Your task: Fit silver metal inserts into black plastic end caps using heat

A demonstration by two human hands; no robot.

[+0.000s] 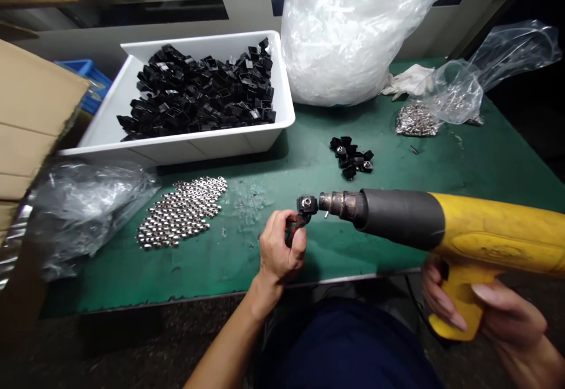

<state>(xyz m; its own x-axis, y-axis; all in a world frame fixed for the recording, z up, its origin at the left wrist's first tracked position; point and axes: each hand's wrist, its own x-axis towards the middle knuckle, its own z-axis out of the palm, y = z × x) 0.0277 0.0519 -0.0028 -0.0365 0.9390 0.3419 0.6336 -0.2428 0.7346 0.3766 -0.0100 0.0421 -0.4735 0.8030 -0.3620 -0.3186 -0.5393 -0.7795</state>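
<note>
My left hand point(281, 246) is closed around small pliers point(293, 231) with red and black handles, mostly hidden by the fingers. At their tip sits a black plastic part point(306, 205) with a round metal fitting in it. My right hand point(498, 306) grips the handle of a yellow heat gun point(494, 230), which points left. Its metal nozzle point(342, 205) ends just right of the black part, with a narrow gap between them. A small metal pin point(327, 215) shows just below the nozzle tip. Behind the nozzle, several black parts point(351, 156) lie in a small pile, some with metal fittings.
A white tub point(289, 112) heaped with black parts point(203, 89) stands at the back left. Metal fittings point(180, 212) lie in rows in front. A large plastic bag point(348, 42), bagged metal pieces point(417, 119), a white glove point(410, 81), crumpled film point(92, 200) and a carton point(35, 118) surround the green tabletop point(247, 253).
</note>
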